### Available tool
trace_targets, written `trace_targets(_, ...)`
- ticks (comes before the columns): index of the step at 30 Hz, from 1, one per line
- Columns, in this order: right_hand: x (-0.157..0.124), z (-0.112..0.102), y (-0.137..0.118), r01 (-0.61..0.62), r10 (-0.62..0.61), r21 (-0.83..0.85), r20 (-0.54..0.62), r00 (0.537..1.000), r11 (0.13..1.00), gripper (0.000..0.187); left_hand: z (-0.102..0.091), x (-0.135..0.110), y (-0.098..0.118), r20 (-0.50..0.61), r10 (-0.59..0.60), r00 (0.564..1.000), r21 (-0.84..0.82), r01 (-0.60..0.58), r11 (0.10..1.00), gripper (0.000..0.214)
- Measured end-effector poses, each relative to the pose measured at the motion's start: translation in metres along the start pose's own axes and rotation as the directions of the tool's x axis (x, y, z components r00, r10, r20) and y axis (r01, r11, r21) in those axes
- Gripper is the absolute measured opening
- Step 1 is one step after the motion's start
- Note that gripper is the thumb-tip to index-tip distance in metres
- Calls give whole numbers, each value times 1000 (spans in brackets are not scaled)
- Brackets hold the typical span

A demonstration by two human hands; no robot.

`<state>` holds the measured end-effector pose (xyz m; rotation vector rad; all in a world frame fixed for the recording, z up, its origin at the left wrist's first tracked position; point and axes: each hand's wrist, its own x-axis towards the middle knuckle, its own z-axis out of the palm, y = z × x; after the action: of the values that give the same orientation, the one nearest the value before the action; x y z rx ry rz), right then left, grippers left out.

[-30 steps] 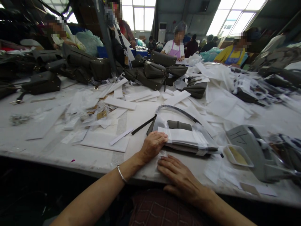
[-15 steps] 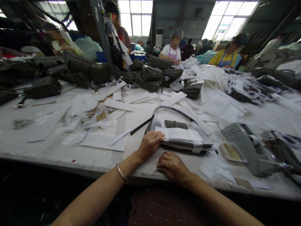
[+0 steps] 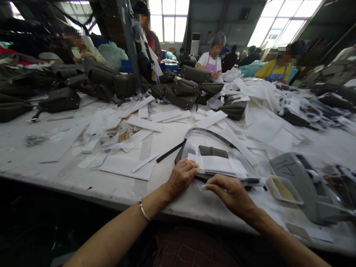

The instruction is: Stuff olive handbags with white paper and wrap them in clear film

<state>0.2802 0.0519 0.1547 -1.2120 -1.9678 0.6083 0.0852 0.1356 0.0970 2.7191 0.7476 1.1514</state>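
Note:
A dark olive handbag (image 3: 213, 151) lies in front of me, with clear plastic and white padding (image 3: 217, 165) over its front. Its wrapped strap (image 3: 219, 133) arches away behind it. My left hand (image 3: 183, 174) grips the bag's near left corner, fingers pressed together on the padding. Just below the bag's front edge, my right hand (image 3: 230, 193) is closed in a pinch between thumb and forefinger. A small whitish piece of thin film (image 3: 204, 187) sticks out of that pinch. Whether the film joins the bag's wrapping I cannot tell.
A grey tape dispenser (image 3: 299, 178) and a shallow plastic tray (image 3: 285, 189) stand to the right. White foam sheets (image 3: 126, 167) and scraps litter the left side. More dark bags (image 3: 185, 89) are piled behind, near a metal post (image 3: 129, 44). Several people work across the table (image 3: 63, 174).
My right hand has lifted from the table and shifted right, now pinching a bit of film. My left hand stays on the bag's corner. The whole view has shifted slightly.

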Motion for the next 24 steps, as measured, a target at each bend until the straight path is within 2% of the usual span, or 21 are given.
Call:
trace_targets(4,21,-23,8,-187,182,53,87,979,981,27,-10,-1,4,70,-15,997,-34,17,999,21)
trace_targets(7,40,-24,11,-261,255,78,78,964,962,29,-13,0,10,115,-73,991,-78,83,994,29)
trace_targets(9,54,-19,13,-311,303,136,80,950,941,30,-10,3,14,81,-146,986,-79,153,985,29)
trace_targets(11,65,-16,18,-372,359,211,99,928,904,31,-3,5,16,15,-217,976,-65,217,974,19)
trace_targets(14,73,-15,26,-445,399,299,202,894,844,31,7,8,19,-76,-284,956,-68,279,958,14)
trace_targets(16,72,-18,30,-449,370,306,284,885,839,33,9,10,20,-111,-311,944,-88,303,949,15)
trace_targets(17,72,-19,30,-433,348,284,303,887,856,41,10,10,21,-119,-320,940,-96,310,946,14)
trace_targets(19,71,-20,30,-378,311,204,294,904,903,48,9,11,22,-127,-332,935,-107,320,941,13)
trace_targets(22,76,-18,31,-308,276,125,226,934,943,28,9,12,24,-139,-356,924,-119,341,933,14)
trace_targets(24,82,-16,33,-309,285,105,197,938,945,16,9,12,24,-151,-371,916,-120,355,927,14)
